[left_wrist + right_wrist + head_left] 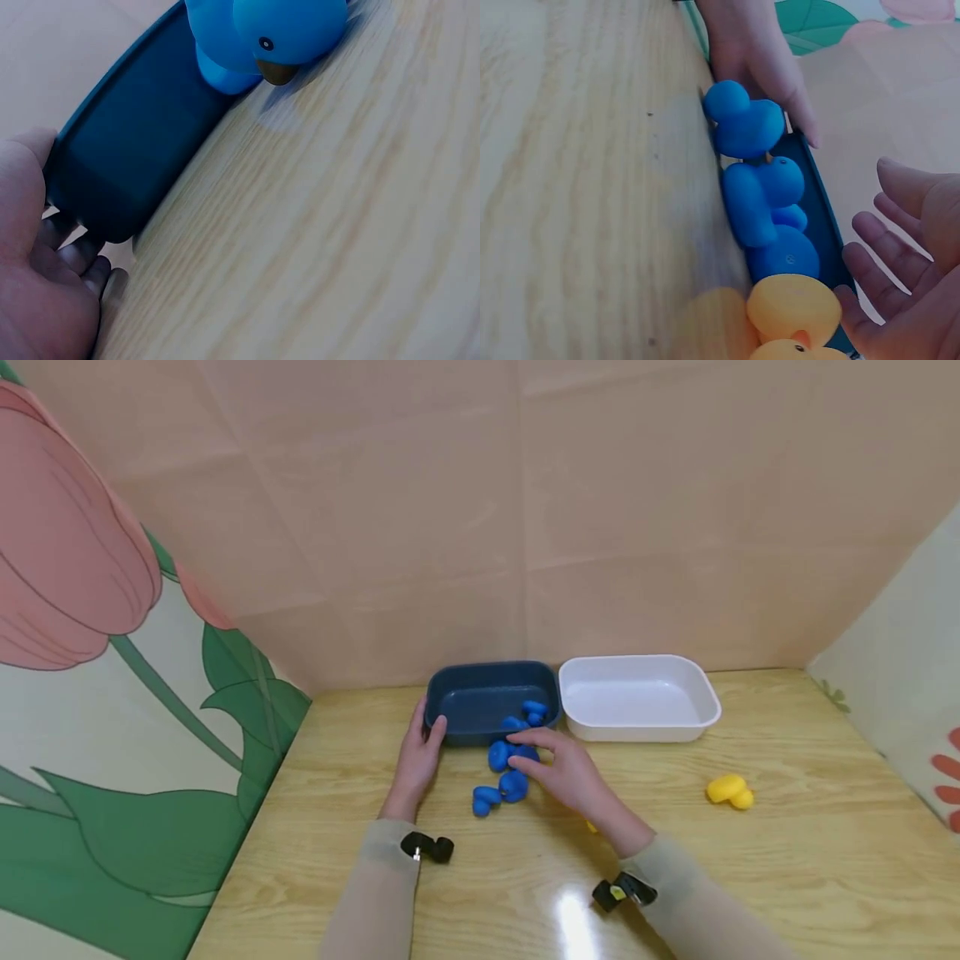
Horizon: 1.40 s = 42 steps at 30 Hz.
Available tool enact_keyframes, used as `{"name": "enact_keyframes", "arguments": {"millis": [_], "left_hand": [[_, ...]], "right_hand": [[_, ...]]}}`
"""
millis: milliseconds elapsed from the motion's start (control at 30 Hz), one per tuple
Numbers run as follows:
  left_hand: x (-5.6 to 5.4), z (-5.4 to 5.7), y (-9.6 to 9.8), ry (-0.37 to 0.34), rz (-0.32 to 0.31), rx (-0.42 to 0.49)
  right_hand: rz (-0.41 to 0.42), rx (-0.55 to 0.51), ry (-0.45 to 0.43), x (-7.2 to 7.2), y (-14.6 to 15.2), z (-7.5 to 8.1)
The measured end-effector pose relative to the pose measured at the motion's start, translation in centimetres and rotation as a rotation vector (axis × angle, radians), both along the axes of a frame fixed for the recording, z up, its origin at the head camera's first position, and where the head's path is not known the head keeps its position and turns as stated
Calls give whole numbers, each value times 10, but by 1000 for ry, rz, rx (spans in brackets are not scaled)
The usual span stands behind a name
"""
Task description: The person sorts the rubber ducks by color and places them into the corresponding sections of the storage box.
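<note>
Nearest, one yellow duck [791, 304] is sitting back from the fingers of the right hand [566, 772], mostly hidden under that wrist in the head view. Well off to that hand's outer side, another yellow duck [726, 790] is lying on the bench [795, 860]. Between the two hands, blue ducks [513, 786] are clustering around and below the right thumb; they are looking light, smooth and slightly yielding, probably hollow and hardly fragile. Their round bodies are likely offering a slippery hold, so thumb and fingers are best meeting across the body or behind the head. The right fingers are spreading, thumb apart; whether they are touching a duck, I cannot tell. Farther on, the left hand [416, 764] is gripping the navy tray [468, 708], thumb at the near corner, fingers around the end wall. That tray is seeming stiff and light, its end wall giving a sure hold. More blue ducks [534, 708] are resting inside, just beyond the right fingertips. A white tray [633, 697] is standing beside it, beyond the right knuckles.
</note>
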<state>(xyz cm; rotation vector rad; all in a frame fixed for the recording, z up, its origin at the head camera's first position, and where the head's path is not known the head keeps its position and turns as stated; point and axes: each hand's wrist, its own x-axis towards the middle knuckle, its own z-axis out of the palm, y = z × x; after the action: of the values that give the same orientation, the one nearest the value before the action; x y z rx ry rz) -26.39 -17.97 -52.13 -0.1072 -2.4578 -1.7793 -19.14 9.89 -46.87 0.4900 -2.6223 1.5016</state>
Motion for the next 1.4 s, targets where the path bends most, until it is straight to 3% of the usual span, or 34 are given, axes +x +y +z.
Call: {"name": "enact_keyframes", "arguments": {"millis": [400,1000,1200,1400], "left_hand": [[-2,-2,2,5,-5,19],[-2,-3,0,1,0,13],[-2,-3,1,1,5,20],[-2,-4,0,-2,5,7]], "right_hand": [[61,62,25,-7,-3,-12],[134,152,1,-20,-8,-16],[145,164,6,-21,-8,-15],[159,176,-43,-18,-5,-13]]}}
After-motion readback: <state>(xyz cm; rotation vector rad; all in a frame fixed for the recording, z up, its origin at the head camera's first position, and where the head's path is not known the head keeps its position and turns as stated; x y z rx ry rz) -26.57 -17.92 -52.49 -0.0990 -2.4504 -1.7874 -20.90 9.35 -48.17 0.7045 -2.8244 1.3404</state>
